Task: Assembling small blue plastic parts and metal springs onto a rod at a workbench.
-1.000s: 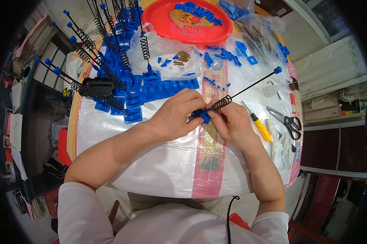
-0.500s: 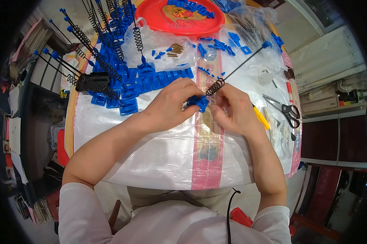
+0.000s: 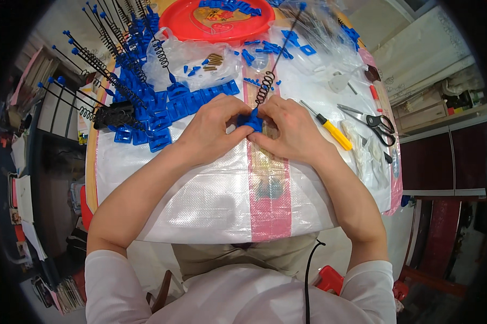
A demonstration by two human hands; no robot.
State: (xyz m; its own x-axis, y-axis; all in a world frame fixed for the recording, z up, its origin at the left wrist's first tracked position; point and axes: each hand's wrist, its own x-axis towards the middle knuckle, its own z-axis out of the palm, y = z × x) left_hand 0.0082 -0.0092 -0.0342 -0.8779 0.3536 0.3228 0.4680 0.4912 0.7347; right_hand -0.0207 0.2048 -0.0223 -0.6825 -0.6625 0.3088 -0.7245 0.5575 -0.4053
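A blue plastic base point(image 3: 252, 122) sits between my two hands, partly covered by fingers. From it rises a black coil-spring rod point(image 3: 265, 86) with a small blue tip, leaning up to the right. My left hand point(image 3: 215, 129) grips the base's left side between thumb and fingers. On the other side my right hand point(image 3: 287, 128) is closed at the base, its fingers at the foot of the spring. Left of my hands lie a row of blue square bases point(image 3: 200, 102) and a crowd of finished-looking spring rods point(image 3: 106, 75) standing in blue bases.
A red round tray point(image 3: 216, 33) holding blue parts stands at the back. Brass-coloured pins point(image 3: 213, 60) lie on a clear plastic bag. To the right are a yellow-handled screwdriver point(image 3: 336, 135), black-handled scissors point(image 3: 380, 123) and a red pen-like item point(image 3: 375, 97). White woven sheeting point(image 3: 200, 208) covers the table.
My right hand has moved left to the blue base and closed there. The spring rod now stands steeper. The view has shifted, and the screwdriver shows fully.
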